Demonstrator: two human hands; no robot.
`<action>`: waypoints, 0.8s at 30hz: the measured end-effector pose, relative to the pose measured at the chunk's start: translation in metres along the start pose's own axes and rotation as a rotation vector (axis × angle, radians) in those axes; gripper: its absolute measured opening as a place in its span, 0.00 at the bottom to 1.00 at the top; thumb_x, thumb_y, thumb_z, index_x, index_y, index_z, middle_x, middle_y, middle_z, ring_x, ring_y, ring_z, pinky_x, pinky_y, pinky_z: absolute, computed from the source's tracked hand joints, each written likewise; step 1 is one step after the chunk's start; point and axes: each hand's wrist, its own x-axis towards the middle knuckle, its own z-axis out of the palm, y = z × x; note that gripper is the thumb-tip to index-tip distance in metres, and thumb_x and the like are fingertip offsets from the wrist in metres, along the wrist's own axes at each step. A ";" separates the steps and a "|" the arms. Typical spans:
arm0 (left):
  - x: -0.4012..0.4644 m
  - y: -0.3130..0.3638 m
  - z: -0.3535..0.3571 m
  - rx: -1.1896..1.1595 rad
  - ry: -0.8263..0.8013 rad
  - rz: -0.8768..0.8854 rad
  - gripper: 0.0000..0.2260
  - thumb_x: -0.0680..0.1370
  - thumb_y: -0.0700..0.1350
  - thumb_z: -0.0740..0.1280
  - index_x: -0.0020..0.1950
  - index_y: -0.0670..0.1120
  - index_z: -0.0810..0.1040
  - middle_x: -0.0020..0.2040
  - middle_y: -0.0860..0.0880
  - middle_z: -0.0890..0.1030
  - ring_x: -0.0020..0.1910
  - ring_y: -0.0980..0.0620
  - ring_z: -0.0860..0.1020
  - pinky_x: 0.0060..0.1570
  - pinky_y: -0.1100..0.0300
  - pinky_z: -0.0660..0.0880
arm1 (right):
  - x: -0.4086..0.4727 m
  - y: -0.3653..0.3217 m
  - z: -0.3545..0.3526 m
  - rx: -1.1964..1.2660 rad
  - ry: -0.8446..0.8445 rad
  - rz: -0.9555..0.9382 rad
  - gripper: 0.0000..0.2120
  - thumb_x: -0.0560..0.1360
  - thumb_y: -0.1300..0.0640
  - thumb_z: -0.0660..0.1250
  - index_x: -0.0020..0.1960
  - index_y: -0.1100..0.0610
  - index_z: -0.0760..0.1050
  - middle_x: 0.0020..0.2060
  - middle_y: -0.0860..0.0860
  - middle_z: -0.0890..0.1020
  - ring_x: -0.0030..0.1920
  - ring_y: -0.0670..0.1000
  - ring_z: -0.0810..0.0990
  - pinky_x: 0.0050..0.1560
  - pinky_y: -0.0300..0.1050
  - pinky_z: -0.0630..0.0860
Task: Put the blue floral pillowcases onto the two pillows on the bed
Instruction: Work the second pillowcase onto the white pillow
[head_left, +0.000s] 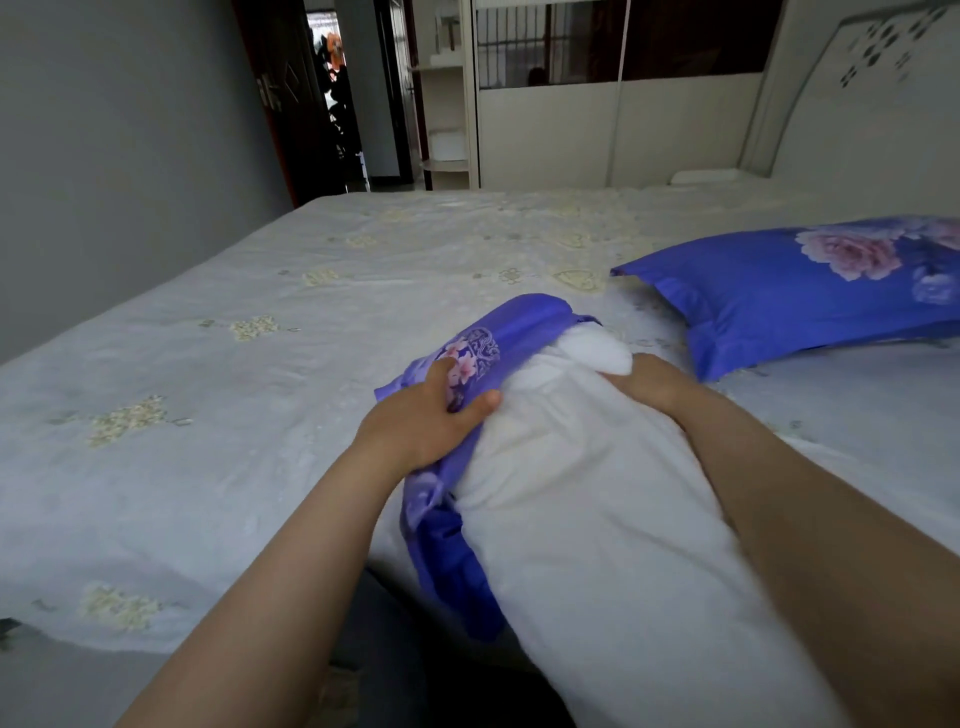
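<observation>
A bare white pillow (597, 519) lies lengthwise on the bed in front of me, its far end partly inside a bunched blue floral pillowcase (498, 338). My left hand (426, 415) grips the gathered pillowcase fabric along the pillow's left side. My right hand (649, 384) presses on the pillow's far end, fingers closed on the white stuffing at the case's mouth. More of the blue case hangs down the pillow's left side. A second pillow (810, 291), fully inside its blue floral case, lies at the right.
The bed sheet (260, 312) is pale with cream flower patches and spreads wide to the left and back. A white headboard (857, 104) stands at the right. A wardrobe and a dark doorway (332, 104) lie beyond the bed.
</observation>
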 end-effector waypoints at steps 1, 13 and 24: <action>0.010 0.006 0.001 0.099 0.015 0.014 0.35 0.72 0.69 0.58 0.74 0.53 0.57 0.67 0.49 0.70 0.65 0.46 0.71 0.60 0.52 0.70 | -0.008 -0.004 0.001 0.021 0.024 -0.021 0.32 0.70 0.36 0.65 0.66 0.56 0.72 0.62 0.56 0.77 0.57 0.56 0.76 0.52 0.40 0.66; 0.087 0.102 -0.026 0.409 0.441 0.284 0.11 0.72 0.38 0.62 0.53 0.44 0.78 0.52 0.44 0.76 0.50 0.41 0.76 0.41 0.55 0.67 | -0.074 -0.035 0.004 -0.098 0.152 -0.313 0.22 0.75 0.47 0.63 0.68 0.40 0.66 0.65 0.49 0.66 0.61 0.51 0.74 0.58 0.44 0.70; 0.040 0.145 -0.021 0.017 0.280 0.471 0.13 0.71 0.39 0.60 0.51 0.45 0.81 0.47 0.45 0.82 0.48 0.43 0.77 0.45 0.52 0.76 | -0.096 -0.061 0.034 -0.444 0.270 -0.576 0.26 0.76 0.44 0.59 0.73 0.44 0.60 0.75 0.51 0.52 0.73 0.53 0.59 0.54 0.50 0.72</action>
